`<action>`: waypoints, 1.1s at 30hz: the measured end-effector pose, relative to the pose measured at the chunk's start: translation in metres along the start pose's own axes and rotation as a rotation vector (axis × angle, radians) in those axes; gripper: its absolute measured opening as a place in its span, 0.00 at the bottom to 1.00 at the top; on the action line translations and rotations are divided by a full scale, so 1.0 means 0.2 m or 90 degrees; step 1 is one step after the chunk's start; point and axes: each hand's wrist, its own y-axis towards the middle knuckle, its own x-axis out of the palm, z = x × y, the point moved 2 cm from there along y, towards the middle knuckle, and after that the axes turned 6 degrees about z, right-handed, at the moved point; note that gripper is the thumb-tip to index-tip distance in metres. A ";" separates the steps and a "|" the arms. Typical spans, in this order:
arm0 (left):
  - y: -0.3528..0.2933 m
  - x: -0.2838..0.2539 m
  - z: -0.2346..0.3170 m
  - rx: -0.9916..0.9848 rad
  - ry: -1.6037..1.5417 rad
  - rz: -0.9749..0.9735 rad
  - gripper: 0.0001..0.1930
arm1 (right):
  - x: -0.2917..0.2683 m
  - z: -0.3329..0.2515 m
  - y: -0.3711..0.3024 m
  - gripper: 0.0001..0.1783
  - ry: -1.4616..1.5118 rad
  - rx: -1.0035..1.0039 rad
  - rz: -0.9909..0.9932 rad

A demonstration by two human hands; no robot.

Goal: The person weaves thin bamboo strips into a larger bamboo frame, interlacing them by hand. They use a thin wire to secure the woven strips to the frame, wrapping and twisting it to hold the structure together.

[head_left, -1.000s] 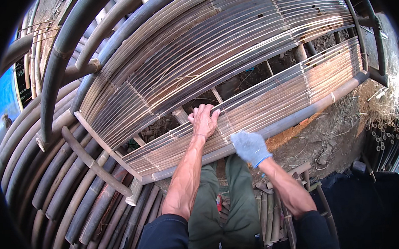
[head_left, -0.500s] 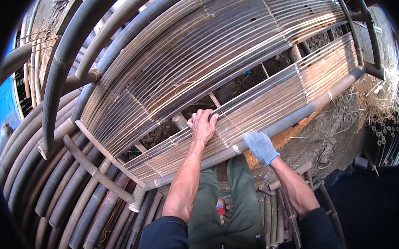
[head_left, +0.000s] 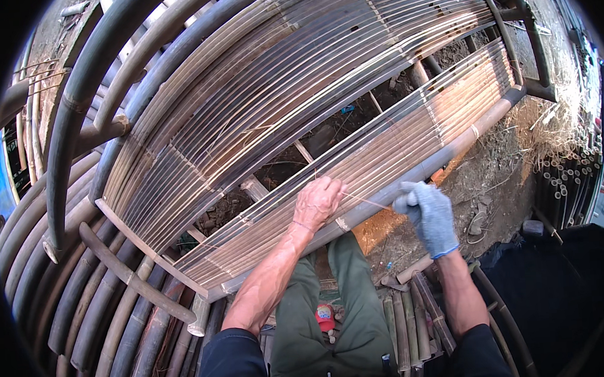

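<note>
In front of me is a bamboo bench with a front band of slats (head_left: pixel 471 101) along a thick bamboo pole (head_left: pixel 496 115). My left hand (head_left: pixel 318 202), bare, is closed over the slats near the middle of this band, and a thin strand (head_left: pixel 366 200) runs from its fingers. The strand stretches across the pole to my right hand (head_left: pixel 430 217), which wears a grey-blue glove and is closed on its other end. The exact grip of each set of fingertips is partly hidden. A wider field of slats (head_left: pixel 290 87) lies beyond an open gap.
Stacked curved bamboo poles (head_left: pixel 129 337) fill the left side. Cut bamboo pieces (head_left: pixel 408 319) lie beside my legs, near a small red object (head_left: pixel 324 318). Bundled thin tubes (head_left: pixel 561 182) and dark sheeting (head_left: pixel 560 298) are on the right. Crosspieces (head_left: pixel 254 188) span the gap.
My right hand has lifted off the front pole and moved right, drawing the strand out straight. My left hand has come nearer and curled from spread fingers. The view has shifted slightly.
</note>
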 end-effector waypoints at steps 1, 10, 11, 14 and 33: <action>0.02 -0.03 0.00 -0.043 -0.009 0.061 0.08 | -0.06 -0.10 0.01 0.14 -0.171 -0.133 0.038; 0.07 -0.03 -0.35 -0.481 0.013 0.101 0.16 | 0.34 -0.40 0.63 0.12 -0.852 -0.593 0.184; 0.11 -0.04 -0.37 -0.536 0.011 0.024 0.15 | 0.47 -0.34 0.70 0.11 -0.952 -0.614 0.158; 0.20 -0.06 -0.44 -0.594 -0.011 -0.143 0.15 | 0.82 -0.08 0.78 0.12 -1.041 -0.495 0.075; 0.06 -0.24 -0.28 -0.486 -0.394 -0.075 0.12 | 0.75 0.01 0.43 0.18 -0.566 -0.666 -0.177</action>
